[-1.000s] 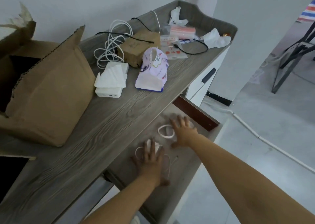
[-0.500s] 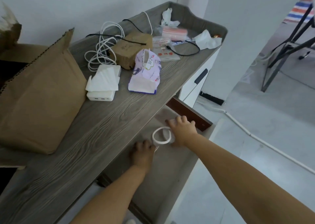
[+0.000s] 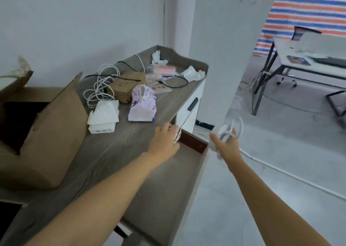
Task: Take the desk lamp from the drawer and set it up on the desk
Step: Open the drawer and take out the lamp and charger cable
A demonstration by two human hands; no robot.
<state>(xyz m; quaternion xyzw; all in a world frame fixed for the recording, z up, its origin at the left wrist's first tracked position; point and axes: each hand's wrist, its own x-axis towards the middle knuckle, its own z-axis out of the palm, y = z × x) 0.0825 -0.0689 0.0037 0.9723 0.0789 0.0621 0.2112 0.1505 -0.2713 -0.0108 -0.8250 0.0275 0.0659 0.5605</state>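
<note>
The right hand [image 3: 227, 144] is closed around the white desk lamp [image 3: 229, 131], held in the air past the open drawer [image 3: 168, 180], its ring head just above the fingers [image 3: 213, 138]. The left hand [image 3: 164, 141] pinches a thin white cord [image 3: 177, 135] over the tabletop [image 3: 112, 152] edge, beside the drawer.

Two hands [image 3: 163, 142], one lamp [image 3: 227, 133], one drawer [image 3: 168, 199], perhaps two boxes [image 3: 46, 133].

Right hand [image 3: 227, 144] raised beyond the open drawer [image 3: 168, 180], gripping blurred white desk lamp [image 3: 231, 131] with ring head. Left hand [image 3: 164, 141] over desk [image 3: 104, 152] edge, pinching white cord [image 3: 177, 136]. Tissue pack [image 3: 143, 103], white charger [image 3: 103, 128], cardboard box [image 3: 46, 133] on desk.
</note>
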